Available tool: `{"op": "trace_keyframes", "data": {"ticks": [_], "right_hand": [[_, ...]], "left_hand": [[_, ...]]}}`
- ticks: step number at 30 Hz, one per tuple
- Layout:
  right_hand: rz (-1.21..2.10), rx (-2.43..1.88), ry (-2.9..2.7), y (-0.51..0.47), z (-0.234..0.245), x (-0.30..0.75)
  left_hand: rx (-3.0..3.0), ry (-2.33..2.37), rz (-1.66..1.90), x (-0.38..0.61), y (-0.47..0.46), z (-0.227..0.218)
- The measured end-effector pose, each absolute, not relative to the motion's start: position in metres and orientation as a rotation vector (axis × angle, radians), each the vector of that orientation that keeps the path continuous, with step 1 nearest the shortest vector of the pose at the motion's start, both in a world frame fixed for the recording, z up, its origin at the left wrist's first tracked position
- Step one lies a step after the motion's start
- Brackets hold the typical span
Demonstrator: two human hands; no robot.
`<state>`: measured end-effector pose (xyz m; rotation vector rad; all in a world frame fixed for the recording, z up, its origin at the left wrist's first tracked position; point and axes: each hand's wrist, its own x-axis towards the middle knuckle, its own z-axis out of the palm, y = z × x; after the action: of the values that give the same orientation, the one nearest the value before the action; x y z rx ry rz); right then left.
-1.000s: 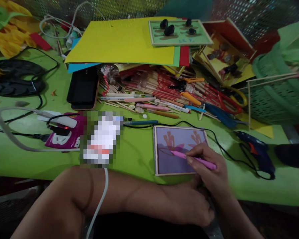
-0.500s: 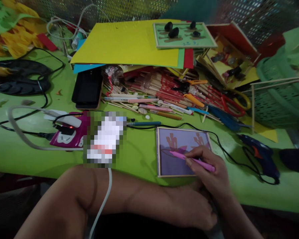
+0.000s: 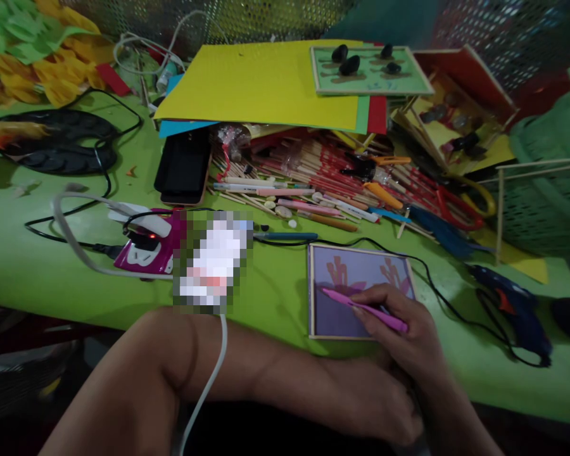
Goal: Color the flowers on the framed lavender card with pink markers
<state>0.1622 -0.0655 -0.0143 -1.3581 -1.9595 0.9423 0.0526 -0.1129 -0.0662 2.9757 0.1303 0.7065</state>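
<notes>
My right hand (image 3: 401, 332) is closed on a pink pen (image 3: 361, 307), whose tip rests on a small purple picture in a wooden frame (image 3: 346, 278) lying on the green table (image 3: 275, 285). The picture shows pink cactus-like shapes. My left forearm lies along the table's front edge, and my left hand (image 3: 380, 405) rests below the edge under my right wrist, fingers curled; whether it holds anything is hidden.
A blue glue gun (image 3: 513, 307) with a black cord lies right of the frame. Behind are a heap of sticks and pens (image 3: 323, 183), a black phone (image 3: 183, 164), yellow paper sheets (image 3: 261, 82), a green framed picture (image 3: 370, 69), a green basket (image 3: 546, 190), and a pink power strip (image 3: 147, 247).
The view has shifted, so everything sits a little further right. My right hand and the pen stay on the purple picture with only slight movement.
</notes>
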Motion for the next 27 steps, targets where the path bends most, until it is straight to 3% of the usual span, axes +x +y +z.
{"op": "trace_keyframes", "data": {"ticks": [10, 27], "right_hand": [[0.889, -1.295, -2.053, -0.063, -0.015, 0.161], [0.921, -1.402, -1.922, -0.07, -0.021, 0.17]], "left_hand": [[2.903, 0.122, 0.851, 0.058, -0.115, -0.077], [3.007, 0.254, 0.684, 0.053, -0.112, -0.063]]}}
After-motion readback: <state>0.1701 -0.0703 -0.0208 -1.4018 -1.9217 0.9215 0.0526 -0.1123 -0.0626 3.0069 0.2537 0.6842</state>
